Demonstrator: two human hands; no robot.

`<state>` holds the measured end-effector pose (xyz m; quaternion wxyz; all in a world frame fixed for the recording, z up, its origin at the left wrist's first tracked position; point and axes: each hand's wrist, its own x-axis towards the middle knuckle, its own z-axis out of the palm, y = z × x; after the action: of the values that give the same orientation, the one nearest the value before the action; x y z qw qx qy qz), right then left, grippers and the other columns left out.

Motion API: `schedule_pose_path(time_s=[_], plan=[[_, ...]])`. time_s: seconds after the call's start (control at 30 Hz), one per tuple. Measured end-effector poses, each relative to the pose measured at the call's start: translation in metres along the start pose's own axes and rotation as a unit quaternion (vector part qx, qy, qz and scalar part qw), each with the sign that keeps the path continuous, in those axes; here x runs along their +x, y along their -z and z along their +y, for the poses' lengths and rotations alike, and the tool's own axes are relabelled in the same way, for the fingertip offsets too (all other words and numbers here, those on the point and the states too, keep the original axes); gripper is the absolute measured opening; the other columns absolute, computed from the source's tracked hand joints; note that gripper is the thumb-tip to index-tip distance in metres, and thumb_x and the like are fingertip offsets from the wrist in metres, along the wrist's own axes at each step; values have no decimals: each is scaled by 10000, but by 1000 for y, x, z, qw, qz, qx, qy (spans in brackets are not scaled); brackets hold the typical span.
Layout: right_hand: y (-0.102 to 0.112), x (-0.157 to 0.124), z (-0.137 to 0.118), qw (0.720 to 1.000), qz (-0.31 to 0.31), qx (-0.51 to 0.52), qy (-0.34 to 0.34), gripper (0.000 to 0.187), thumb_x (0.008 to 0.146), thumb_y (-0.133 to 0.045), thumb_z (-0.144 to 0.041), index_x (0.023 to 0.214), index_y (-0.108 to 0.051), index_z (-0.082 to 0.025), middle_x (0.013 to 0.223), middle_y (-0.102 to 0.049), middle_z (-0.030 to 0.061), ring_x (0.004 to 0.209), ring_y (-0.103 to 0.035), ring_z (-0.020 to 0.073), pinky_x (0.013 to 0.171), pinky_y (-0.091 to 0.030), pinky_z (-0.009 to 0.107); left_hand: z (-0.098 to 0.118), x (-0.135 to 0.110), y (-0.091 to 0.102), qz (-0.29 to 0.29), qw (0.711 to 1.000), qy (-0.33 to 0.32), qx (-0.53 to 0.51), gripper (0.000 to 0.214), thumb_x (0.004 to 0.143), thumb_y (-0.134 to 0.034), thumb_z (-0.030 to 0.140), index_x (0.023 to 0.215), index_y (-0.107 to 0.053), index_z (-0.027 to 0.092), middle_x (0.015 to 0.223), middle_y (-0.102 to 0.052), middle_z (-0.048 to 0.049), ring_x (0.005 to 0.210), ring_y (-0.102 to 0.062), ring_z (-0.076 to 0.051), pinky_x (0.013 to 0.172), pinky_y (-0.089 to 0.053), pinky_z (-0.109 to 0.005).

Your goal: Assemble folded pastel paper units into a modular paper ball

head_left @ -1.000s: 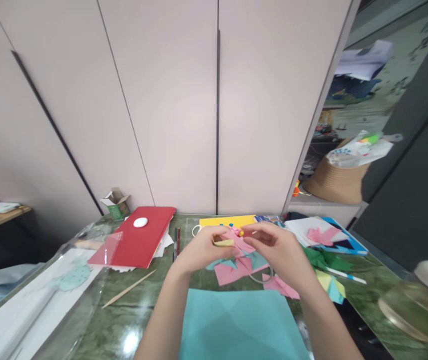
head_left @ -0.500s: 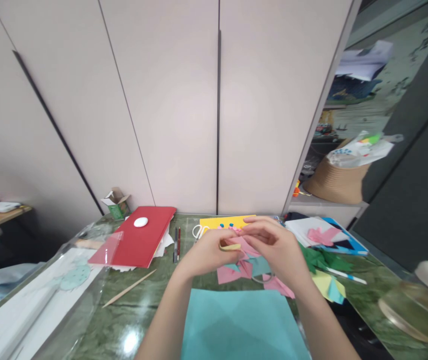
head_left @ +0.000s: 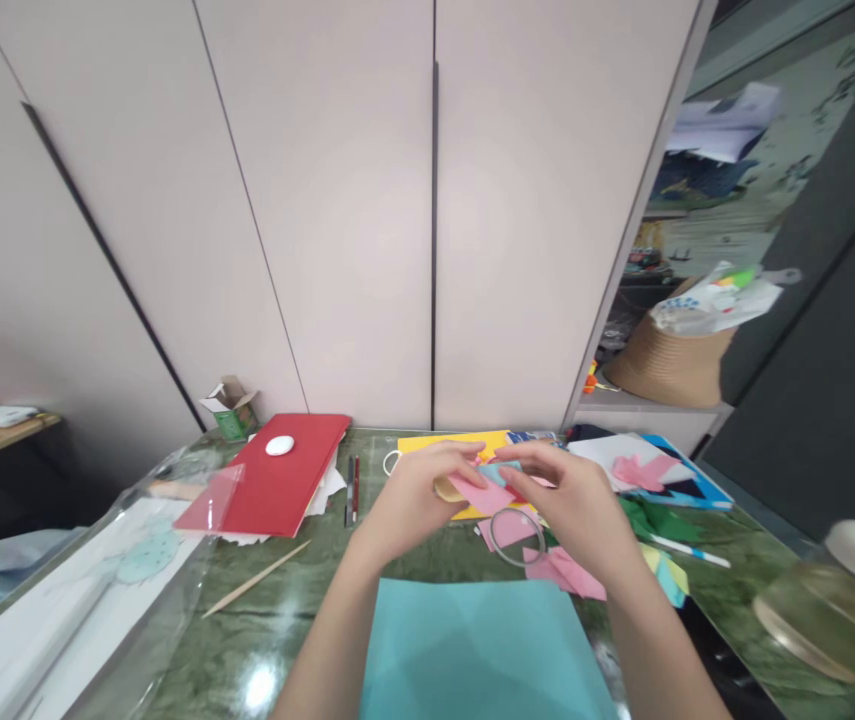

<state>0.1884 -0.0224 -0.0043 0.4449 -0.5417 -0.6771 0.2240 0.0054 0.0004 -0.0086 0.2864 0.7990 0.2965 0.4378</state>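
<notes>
Between my two hands is a folded piece of pink and light blue paper point(head_left: 484, 494), held above the table. My left hand point(head_left: 421, 490) is closed on its pink side, and a cream curved strip point(head_left: 447, 490) shows by the palm. The fingers of my right hand point(head_left: 573, 495) pinch the paper's blue side. Just below lies a clear ring point(head_left: 497, 540), like a tape roll, over pink paper pieces point(head_left: 566, 575). Nearer to me a teal sheet point(head_left: 479, 650) lies flat between my forearms.
A yellow sheet point(head_left: 416, 443) and white scissors point(head_left: 391, 462), partly hidden, lie behind my hands. On the left are a red folder point(head_left: 277, 480), pens point(head_left: 353, 490), a pointed wooden stick point(head_left: 258, 577) and a plastic sleeve point(head_left: 97, 590). A lidded jar point(head_left: 832, 600) stands right.
The pink and blue paper has risen with my hands and turned, showing a flat pink face. The clear ring and pink pieces below are now more exposed. My right hand has shifted slightly right.
</notes>
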Motion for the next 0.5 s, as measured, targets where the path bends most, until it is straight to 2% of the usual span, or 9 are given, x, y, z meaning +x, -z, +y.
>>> schedule_pose_path(time_s=[0.13,0.27,0.4,0.5], plan=[[-3,-2,-4,999,5,-17,46,151,808,-551,-252,874,-683,-283,935,-712,-27,869,-645,163,775,-458,269,3,-1,-4,-18,1000,19,5,204,708,-587,31,778,-667,205,928,-708,-19,984,-616,-160,843,-444,-250],[-3,-3,-6,997,-14,2,80,158,842,-527,-281,911,-668,-280,941,-709,-21,886,-640,159,765,-459,256,5,-1,-4,-22,998,56,-16,153,720,-584,78,776,-661,197,842,-700,-5,803,-630,-133,749,-457,-233],[-1,-4,-4,996,0,77,47,268,879,-460,-392,1061,-609,-264,949,-703,19,857,-646,173,723,-475,273,3,1,-3,-21,990,110,-90,47,716,-631,182,762,-634,173,802,-664,-16,773,-611,-147,692,-465,-242],[1,-4,-3,992,11,123,19,332,844,-513,-431,1120,-571,-255,983,-699,45,946,-632,213,753,-486,306,1,4,-3,-5,980,142,-142,127,683,-678,239,750,-604,161,779,-639,-15,735,-591,-148,628,-448,-239]])
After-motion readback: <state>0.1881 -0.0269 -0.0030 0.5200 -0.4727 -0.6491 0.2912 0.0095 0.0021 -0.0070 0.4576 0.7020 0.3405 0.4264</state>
